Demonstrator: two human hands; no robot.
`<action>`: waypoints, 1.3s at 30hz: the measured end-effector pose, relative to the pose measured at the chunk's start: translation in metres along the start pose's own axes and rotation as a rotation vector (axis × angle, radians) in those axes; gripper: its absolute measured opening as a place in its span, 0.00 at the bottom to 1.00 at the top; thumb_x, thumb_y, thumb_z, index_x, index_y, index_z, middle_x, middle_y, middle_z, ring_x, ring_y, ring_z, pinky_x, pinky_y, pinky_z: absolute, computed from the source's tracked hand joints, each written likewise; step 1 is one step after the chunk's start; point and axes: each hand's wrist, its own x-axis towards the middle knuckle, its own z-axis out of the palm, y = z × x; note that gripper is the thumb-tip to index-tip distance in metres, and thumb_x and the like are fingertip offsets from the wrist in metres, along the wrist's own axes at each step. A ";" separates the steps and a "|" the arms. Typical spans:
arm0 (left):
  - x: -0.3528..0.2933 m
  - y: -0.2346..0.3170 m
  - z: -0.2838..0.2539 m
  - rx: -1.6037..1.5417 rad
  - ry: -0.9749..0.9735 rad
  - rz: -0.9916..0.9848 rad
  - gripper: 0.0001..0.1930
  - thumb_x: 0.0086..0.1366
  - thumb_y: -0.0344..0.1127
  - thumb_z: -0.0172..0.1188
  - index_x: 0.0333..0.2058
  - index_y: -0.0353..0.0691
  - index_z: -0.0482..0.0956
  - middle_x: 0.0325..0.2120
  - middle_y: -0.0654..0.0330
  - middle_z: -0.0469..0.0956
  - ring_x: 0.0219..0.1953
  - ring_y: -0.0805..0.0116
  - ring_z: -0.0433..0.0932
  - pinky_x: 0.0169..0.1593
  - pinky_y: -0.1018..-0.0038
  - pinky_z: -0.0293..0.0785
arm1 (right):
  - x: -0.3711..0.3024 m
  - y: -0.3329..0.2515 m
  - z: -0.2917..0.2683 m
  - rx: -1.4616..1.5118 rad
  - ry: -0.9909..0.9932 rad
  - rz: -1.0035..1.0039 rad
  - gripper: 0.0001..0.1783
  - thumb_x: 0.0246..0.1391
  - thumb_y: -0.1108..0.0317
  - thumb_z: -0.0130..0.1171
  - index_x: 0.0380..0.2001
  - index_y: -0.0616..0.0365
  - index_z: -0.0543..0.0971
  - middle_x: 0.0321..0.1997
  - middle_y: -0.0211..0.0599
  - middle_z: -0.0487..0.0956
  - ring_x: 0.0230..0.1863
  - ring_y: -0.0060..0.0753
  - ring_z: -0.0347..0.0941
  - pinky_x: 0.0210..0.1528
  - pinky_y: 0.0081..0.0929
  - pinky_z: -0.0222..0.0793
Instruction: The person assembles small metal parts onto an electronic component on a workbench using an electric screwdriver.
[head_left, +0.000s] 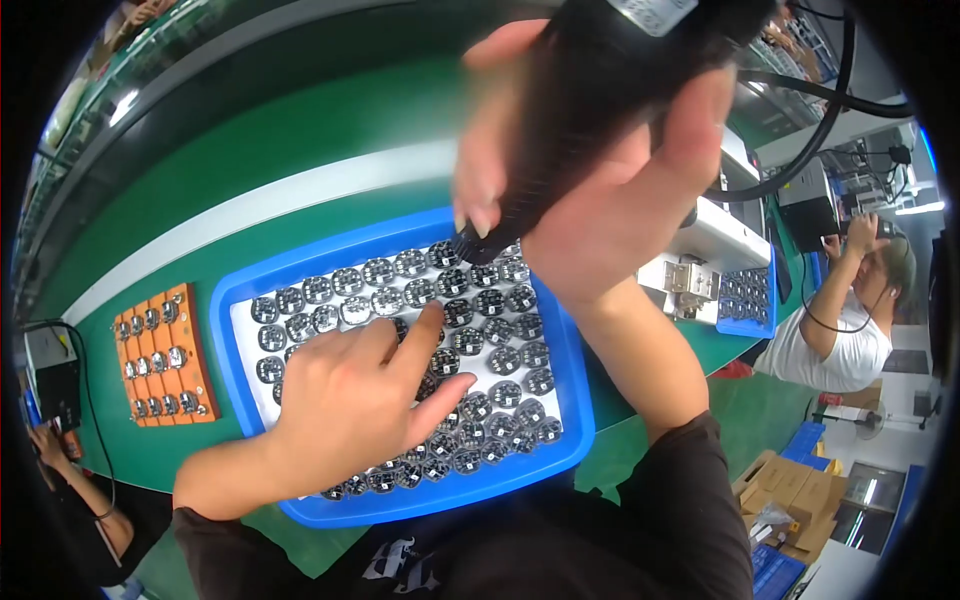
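Note:
A black electric screwdriver (610, 75), blurred in part, is gripped in my right hand (620, 215). Its tip end hangs over the far side of a blue tray (583, 440); whether it meets a part, I cannot tell. Inside the tray, many small round black-and-clear circuit-board parts (505, 358) sit in rows on a white liner. My left hand (350, 385) is over the tray's middle, forefinger stretched out and thumb apart, the other fingers bent. That forefinger's end is at one of the round parts, and some parts are hidden beneath the hand.
Left of the tray lies an orange fixture (145, 372) with rows of small metal-looking pieces. A metal device (690, 285) and another blue tray of parts (745, 300) stand to the right. Black cables (835, 110) hang at upper right. A person in white (835, 330) works at right, another at far left.

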 end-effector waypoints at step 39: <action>0.049 0.004 0.001 -0.105 -0.107 0.204 0.36 0.54 0.63 0.67 0.51 0.38 0.80 0.28 0.57 0.64 0.30 0.59 0.66 0.36 0.65 0.63 | -0.036 0.001 -0.050 -0.079 0.195 -0.151 0.51 0.56 0.17 0.27 0.45 0.61 0.69 0.15 0.36 0.70 0.13 0.31 0.67 0.17 0.27 0.66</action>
